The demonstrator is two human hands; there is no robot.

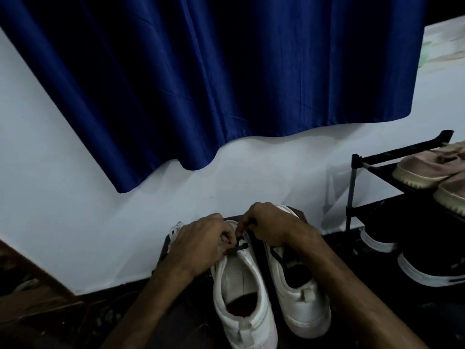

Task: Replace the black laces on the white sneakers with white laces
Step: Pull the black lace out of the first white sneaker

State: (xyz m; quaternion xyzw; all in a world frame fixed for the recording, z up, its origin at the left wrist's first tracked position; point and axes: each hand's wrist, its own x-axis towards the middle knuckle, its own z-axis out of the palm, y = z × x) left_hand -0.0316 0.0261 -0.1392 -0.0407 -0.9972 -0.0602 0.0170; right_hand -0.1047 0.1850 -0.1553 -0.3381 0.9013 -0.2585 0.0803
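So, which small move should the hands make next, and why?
Probably draw the black lace out of its next eyelet: both the left hand and the right hand pinch it on the left sneaker, still threaded, and white laces wait nearby.

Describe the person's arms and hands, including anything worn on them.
Both the left hand and the right hand are bare: no gloves, and no rings show on the visible fingers. The left forearm and right forearm are uncovered up to the frame's edge, with no sleeve, watch or bracelet in view. Dim light hides finer detail.
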